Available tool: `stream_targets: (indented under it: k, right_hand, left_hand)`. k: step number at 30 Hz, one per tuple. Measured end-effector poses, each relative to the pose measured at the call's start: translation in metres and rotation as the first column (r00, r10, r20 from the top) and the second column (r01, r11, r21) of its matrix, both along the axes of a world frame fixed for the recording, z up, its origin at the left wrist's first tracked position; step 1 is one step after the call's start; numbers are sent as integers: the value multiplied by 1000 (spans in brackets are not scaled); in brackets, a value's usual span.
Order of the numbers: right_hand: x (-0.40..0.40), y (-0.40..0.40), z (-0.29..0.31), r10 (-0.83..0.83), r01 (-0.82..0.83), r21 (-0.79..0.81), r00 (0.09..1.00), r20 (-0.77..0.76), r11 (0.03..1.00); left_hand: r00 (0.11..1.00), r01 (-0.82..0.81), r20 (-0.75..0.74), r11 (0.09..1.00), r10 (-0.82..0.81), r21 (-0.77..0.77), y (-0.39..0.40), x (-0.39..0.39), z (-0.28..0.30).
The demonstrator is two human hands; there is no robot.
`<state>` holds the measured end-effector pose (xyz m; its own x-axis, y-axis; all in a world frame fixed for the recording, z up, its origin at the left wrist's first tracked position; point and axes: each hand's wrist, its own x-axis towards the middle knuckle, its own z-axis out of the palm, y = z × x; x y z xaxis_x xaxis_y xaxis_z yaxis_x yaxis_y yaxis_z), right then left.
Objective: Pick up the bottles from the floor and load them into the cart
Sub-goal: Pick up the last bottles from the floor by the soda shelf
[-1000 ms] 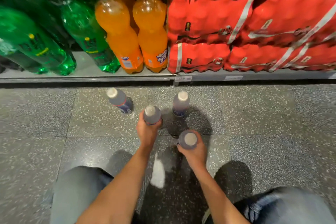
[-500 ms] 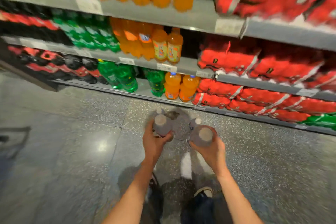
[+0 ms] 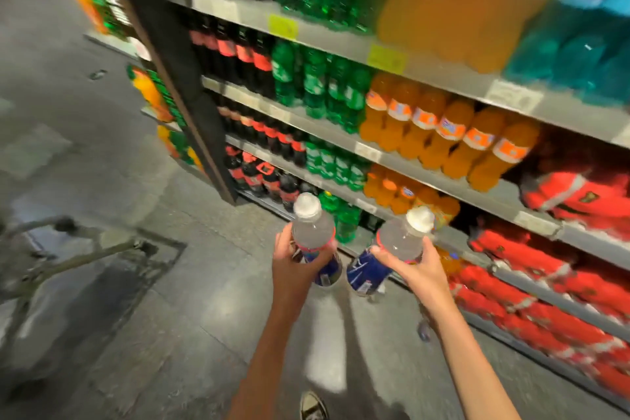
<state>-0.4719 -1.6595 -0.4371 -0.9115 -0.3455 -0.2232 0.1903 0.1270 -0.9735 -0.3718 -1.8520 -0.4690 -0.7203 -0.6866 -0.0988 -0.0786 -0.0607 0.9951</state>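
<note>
My left hand (image 3: 293, 266) grips a clear bottle (image 3: 312, 232) with a white cap and a blue label, held upright above the floor. My right hand (image 3: 417, 266) grips a second bottle of the same kind (image 3: 399, 242), tilted a little to the right. Both bottles are raised in front of me, side by side. The metal cart (image 3: 85, 249) stands at the far left, blurred, its frame partly cut off by the picture's edge. Part of one more bottle (image 3: 423, 331) shows on the floor behind my right forearm.
Shelves (image 3: 392, 153) full of green, orange and dark soda bottles and red packs run along the right. A dark shelf post (image 3: 184, 85) stands ahead. Grey speckled floor (image 3: 153, 334) lies between me and the cart. My shoe (image 3: 312, 406) shows at the bottom.
I have risen from a crouch with a bottle in each hand. The view has swung left and up, bringing the cart into sight; the bottles are now well above the floor.
</note>
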Motion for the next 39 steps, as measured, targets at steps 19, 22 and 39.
stream_targets:
  k: [19,22,39]
  right_hand:
    - [37,-434,40,745,-700,-263,649,152,664]
    - [62,-497,44,857,-833,-204,495,145,515]
    - [283,-800,51,996,-996,-40,84,0,84]
  left_hand:
    - [603,-797,85,604,793,23,-280,139,49]
    - [446,-894,114,448,888,12,-308,172,55]
    - [41,-990,55,33,998,134,-538,374,53]
